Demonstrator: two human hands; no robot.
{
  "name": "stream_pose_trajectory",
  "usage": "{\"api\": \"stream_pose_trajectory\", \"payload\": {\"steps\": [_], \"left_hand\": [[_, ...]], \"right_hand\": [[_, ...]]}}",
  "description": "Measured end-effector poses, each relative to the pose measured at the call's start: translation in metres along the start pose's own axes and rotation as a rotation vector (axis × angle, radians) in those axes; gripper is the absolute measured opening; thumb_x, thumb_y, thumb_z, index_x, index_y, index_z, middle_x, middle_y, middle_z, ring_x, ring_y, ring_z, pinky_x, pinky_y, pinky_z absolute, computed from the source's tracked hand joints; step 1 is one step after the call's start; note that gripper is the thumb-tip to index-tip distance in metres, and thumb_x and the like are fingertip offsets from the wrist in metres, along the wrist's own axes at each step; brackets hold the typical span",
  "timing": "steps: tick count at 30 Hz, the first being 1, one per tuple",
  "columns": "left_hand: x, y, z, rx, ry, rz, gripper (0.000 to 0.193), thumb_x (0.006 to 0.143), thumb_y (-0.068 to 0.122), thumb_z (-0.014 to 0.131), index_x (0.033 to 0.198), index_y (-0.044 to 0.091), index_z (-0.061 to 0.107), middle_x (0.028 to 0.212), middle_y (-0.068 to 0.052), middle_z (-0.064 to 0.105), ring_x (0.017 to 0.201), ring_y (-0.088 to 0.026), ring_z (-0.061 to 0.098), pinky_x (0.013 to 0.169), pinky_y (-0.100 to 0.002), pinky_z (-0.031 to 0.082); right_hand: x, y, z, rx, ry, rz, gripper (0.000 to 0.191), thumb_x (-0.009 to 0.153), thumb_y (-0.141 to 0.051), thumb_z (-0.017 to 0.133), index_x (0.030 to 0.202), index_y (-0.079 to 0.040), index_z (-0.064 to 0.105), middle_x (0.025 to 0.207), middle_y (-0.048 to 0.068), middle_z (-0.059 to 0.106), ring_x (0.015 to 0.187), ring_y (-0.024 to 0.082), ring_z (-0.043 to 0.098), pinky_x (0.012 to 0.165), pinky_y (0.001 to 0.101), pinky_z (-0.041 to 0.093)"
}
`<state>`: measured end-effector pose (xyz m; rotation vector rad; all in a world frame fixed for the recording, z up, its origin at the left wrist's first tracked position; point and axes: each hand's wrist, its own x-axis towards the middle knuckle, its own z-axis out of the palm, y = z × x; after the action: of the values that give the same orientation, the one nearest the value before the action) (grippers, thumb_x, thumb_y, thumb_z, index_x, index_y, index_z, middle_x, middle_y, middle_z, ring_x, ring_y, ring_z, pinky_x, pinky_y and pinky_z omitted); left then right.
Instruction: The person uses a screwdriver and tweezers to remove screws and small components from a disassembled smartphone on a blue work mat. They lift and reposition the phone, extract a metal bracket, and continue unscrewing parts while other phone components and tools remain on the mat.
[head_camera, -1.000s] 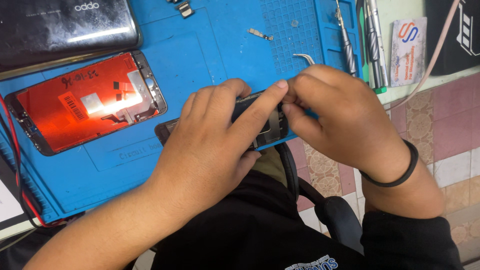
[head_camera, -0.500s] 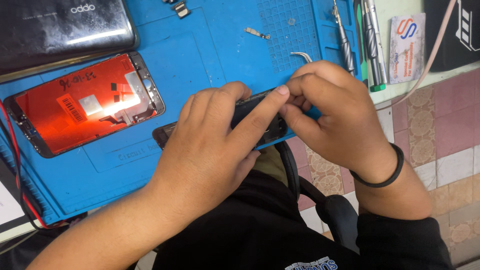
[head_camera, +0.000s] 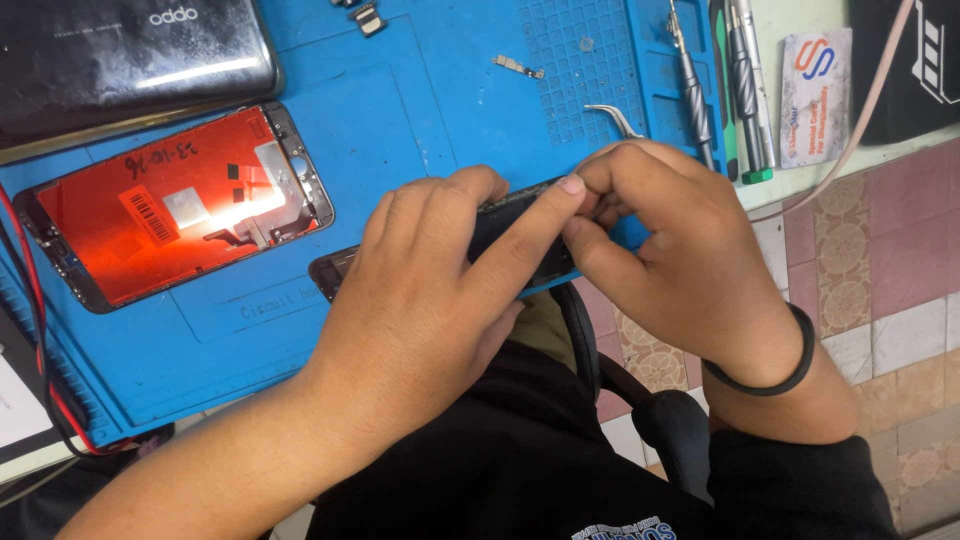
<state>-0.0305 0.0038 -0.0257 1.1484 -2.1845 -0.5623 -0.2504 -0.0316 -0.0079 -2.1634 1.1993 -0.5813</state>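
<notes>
Flanking the gripped dark phone (head_camera: 520, 235): red-backed screen (head_camera: 175, 205), tweezers (head_camera: 612, 118), screwdrivers (head_camera: 742, 85).

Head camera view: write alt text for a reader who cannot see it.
Both hands, left hand and right hand, grip a dark phone over a blue work mat. A red-backed screen panel lies to the left, and screwdrivers line the mat's right edge.

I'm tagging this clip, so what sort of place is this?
Probably a phone repair bench: a blue repair mat, a detached screen lying face down, screwdrivers, and both hands working on a dark phone.
</notes>
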Motion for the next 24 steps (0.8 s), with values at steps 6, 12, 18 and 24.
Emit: {"api": "stream_pose_trajectory", "payload": {"steps": [6, 12, 18, 24], "left_hand": [[0.001, 0.000, -0.001, 0.001, 0.010, 0.014, 0.069, 0.082, 0.003, 0.076, 0.146, 0.015, 0.052, 0.119, -0.017, 0.054, 0.106, -0.033, 0.057, 0.092, -0.046, 0.048], [0.000, 0.000, -0.001, -0.004, -0.001, 0.008, 0.069, 0.089, 0.004, 0.076, 0.153, 0.018, 0.052, 0.126, -0.014, 0.053, 0.111, -0.030, 0.057, 0.097, -0.045, 0.048], [0.003, -0.003, -0.003, -0.046, -0.012, 0.008, 0.080, 0.079, 0.008, 0.084, 0.152, 0.018, 0.052, 0.127, -0.015, 0.054, 0.113, -0.031, 0.057, 0.098, -0.045, 0.049], [0.006, -0.007, -0.003, -0.122, -0.050, -0.025, 0.087, 0.070, 0.013, 0.089, 0.149, 0.018, 0.053, 0.126, -0.013, 0.055, 0.113, -0.032, 0.057, 0.095, -0.042, 0.050]], "right_hand": [[-0.009, 0.007, 0.001, 0.237, -0.027, 0.159, 0.037, 0.088, 0.008, 0.073, 0.118, 0.002, 0.053, 0.107, 0.008, 0.066, 0.098, 0.013, 0.071, 0.088, 0.0254, 0.062], [-0.013, 0.016, 0.004, 0.387, 0.000, 0.195, 0.040, 0.090, 0.010, 0.068, 0.124, 0.000, 0.050, 0.107, 0.005, 0.067, 0.099, 0.010, 0.071, 0.089, 0.0237, 0.062], [-0.011, 0.025, -0.002, 0.569, -0.131, 0.234, 0.033, 0.094, 0.015, 0.058, 0.125, 0.001, 0.055, 0.106, 0.005, 0.067, 0.097, 0.010, 0.068, 0.082, 0.0237, 0.059], [-0.009, 0.029, -0.009, 0.518, -0.211, 0.181, 0.042, 0.093, 0.012, 0.061, 0.134, 0.002, 0.055, 0.101, 0.005, 0.069, 0.093, 0.011, 0.071, 0.080, 0.0229, 0.060]]}}
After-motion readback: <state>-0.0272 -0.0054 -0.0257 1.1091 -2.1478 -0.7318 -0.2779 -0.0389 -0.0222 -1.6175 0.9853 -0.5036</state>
